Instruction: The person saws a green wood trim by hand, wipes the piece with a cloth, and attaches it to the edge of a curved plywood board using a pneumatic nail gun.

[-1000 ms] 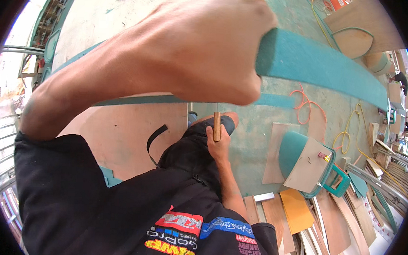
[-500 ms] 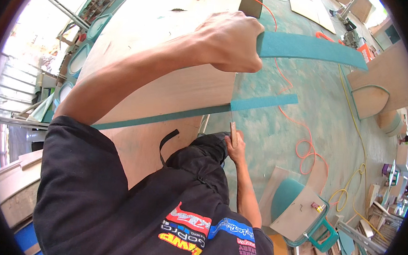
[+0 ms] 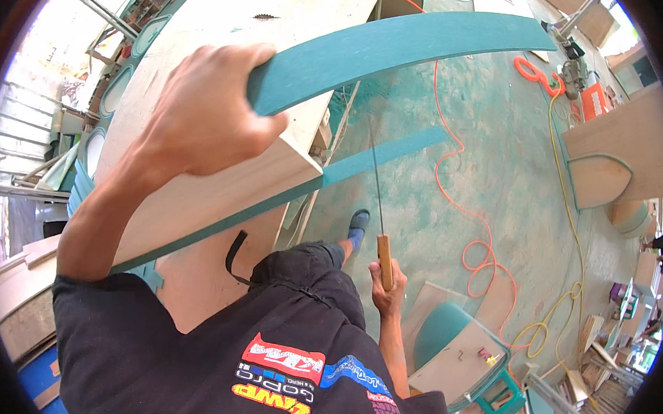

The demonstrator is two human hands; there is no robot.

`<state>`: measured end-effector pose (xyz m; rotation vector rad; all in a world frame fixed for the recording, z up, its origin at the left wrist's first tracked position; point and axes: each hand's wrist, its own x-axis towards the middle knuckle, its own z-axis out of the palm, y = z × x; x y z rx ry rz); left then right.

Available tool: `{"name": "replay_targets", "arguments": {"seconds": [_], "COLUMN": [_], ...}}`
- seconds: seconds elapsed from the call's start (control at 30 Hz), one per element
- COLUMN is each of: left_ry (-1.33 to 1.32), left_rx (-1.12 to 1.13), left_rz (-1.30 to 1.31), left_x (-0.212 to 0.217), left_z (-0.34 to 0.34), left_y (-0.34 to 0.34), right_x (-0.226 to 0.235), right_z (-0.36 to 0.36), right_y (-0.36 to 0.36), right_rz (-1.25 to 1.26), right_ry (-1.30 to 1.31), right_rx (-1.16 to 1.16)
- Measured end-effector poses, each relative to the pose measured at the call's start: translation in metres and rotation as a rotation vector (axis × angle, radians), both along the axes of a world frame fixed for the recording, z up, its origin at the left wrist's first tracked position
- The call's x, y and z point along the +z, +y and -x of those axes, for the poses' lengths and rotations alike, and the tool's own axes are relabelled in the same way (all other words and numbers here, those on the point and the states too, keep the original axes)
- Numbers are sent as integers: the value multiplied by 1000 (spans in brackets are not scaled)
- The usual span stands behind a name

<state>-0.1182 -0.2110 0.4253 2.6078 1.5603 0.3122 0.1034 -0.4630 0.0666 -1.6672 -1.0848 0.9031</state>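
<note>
Half a second ago the left hand (image 3: 205, 110) was balled up tight, well out past the edge of the desk (image 3: 199, 20); now I see it further to the left, over the desk, with its fingers more spread. That grip is fairly wide, with the thumb on one edge of a long teal strip (image 3: 407, 50) and a finger on the other, holding it at its near end. The strip was almost straight across before, and now its far end tips up, hanging out past the desk above the green floor (image 3: 414, 204). The right hand (image 3: 389, 281) has its grip closed around the wooden handle of a thin saw (image 3: 383, 246). Before, the blade hardly showed; now it sticks up long and thin. Behind the blade, a second teal strip (image 3: 406, 151) pokes out from the desk's edge. A foot in a dark shoe (image 3: 359, 220) shows much better now.
</note>
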Motion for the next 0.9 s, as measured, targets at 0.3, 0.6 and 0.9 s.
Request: {"name": "replay_targets", "arguments": {"seconds": [0.3, 0.6, 0.9], "left_ry": [-83, -15, 2], "left_rx": [202, 484, 692], "left_rz": [38, -37, 71], "left_x": [1, 5, -6], "left_z": [-1, 30, 62], "left_y": [21, 49, 95], "right_x": [-8, 24, 24], "right_z": [-94, -133, -105], "right_y": [94, 224, 315], "right_rz": [58, 20, 14], "right_ry": [2, -14, 84], "right_rx": [84, 575, 1010]}}
